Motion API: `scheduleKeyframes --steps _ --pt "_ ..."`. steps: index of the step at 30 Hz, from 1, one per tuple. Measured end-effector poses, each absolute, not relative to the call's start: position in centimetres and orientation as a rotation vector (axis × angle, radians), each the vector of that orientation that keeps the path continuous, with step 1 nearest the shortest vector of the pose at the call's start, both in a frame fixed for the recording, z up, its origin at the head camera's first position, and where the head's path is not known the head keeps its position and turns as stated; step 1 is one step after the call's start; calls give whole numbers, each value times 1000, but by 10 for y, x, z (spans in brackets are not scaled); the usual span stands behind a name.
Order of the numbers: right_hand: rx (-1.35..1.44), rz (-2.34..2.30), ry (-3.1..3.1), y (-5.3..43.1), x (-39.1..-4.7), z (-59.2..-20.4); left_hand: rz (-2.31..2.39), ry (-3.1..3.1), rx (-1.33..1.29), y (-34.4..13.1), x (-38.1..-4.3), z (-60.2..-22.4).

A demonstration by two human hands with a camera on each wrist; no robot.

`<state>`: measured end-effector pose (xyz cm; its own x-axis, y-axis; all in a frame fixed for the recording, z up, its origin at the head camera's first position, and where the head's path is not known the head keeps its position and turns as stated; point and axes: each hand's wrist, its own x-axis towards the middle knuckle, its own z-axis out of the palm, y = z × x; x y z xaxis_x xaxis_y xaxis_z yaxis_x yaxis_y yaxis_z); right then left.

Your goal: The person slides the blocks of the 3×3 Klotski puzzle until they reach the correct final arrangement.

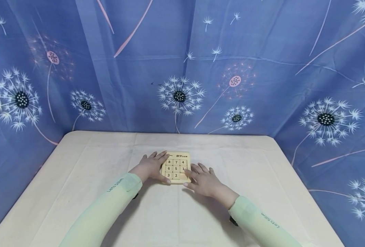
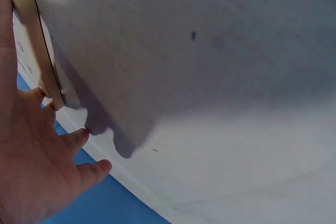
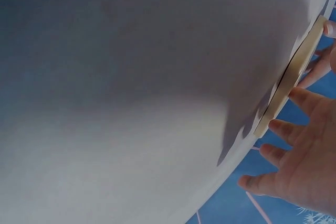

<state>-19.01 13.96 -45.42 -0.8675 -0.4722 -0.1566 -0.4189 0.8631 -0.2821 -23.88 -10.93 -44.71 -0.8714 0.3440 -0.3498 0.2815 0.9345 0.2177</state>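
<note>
A yellow number slide puzzle [image 1: 189, 158] lies flat on the table, its tiles reading 8, 7, 4, then 6, 5, 1, then 3, 2, with a gap at the lower right. My left hand [image 1: 151, 167] holds the board's left side, thumb at the near corner and fingers at the far one. On the "1" tile [image 1: 183, 168] rests the index finger of my right hand [image 1: 207, 183]. That hand's thumb lies by the near right corner, its other fingers spread outward. In both wrist views the puzzle's edge [image 2: 44, 56] [image 3: 291, 74] shows beside the fingers.
A pale cloth covers the table [image 1: 93, 192], which has rounded far corners. Blue curtains [image 1: 133, 85] with a dandelion print hang behind it and along both sides. Pale green sleeves cover both forearms.
</note>
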Motion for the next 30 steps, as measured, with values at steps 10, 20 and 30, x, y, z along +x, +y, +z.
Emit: scheduleKeyframes --steps 10,20,30 --pt "-673 -354 2804 140 -190 -455 232 2696 449 -110 -239 -448" --pt "-681 -367 2799 142 -190 -456 216 2691 449 -109 -239 -448" --pt "-715 -355 2799 142 -192 -453 237 2697 459 -110 -239 -449"
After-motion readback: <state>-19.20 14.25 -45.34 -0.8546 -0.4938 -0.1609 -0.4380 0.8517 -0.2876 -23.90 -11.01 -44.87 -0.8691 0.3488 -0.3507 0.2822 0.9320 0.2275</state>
